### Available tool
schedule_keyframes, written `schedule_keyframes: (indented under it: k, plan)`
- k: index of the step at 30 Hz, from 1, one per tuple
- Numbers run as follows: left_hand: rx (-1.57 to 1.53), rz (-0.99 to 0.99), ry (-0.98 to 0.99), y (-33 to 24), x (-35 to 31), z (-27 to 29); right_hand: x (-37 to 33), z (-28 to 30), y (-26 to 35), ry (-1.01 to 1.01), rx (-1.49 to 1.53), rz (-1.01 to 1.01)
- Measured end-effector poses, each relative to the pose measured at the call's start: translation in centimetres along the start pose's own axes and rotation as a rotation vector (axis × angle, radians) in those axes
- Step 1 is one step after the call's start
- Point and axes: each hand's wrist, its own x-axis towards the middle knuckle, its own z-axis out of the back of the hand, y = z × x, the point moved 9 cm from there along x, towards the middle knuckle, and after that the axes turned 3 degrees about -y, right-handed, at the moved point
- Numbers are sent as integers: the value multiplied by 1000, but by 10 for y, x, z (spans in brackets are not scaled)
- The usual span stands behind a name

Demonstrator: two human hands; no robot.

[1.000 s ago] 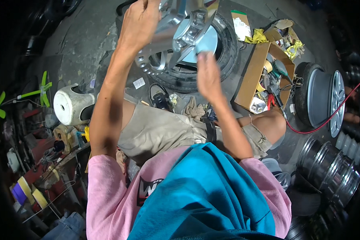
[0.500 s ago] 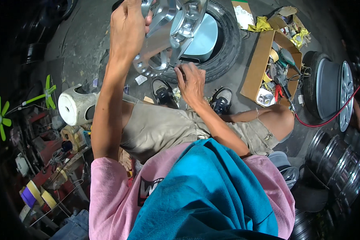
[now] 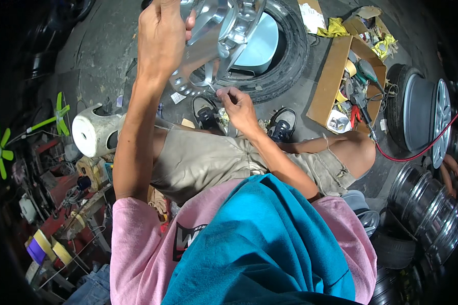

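A shiny silver alloy wheel [image 3: 192,60] is held tilted in front of me, partly cut off by the upper edge. My left hand [image 3: 162,40] is closed around its left side, the fingers mostly hidden behind the palm. At the wheel's near edge, my right hand [image 3: 241,111] pinches a thin, light-coloured stick-like tool [image 3: 212,87], whose exact kind I cannot make out. Its tip reaches an opening in the wheel's rim. Behind the wheel, a pale blue plastic tub [image 3: 263,48] sits within a black tyre [image 3: 290,68] lying on the floor.
At the right stands a cardboard box [image 3: 323,89] of tools and tape rolls. A tyre with a wheel [image 3: 417,109], a red hose [image 3: 404,159] and stacked rims [image 3: 420,203] lie beyond. A white plastic stool [image 3: 86,133] and a green-bladed fan [image 3: 61,114] are left.
My right hand has drawn slightly down and back from the wheel, so the thin tool shows more clearly. The left hand keeps its hold with little movement.
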Motion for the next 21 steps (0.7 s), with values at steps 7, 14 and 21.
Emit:
schedule_keyframes:
  k: [7, 14, 21]
  plan:
    - [15, 35, 3, -6, -4, -3, -3, 2, -9, -29, 33, -104]
    - [48, -9, -47, -9, -9, -2, -16, -14, 18, 103, 246, -202]
    - [53, -43, 8, 5, -1, 5, -17, -18, 15, 109, 266, -287]
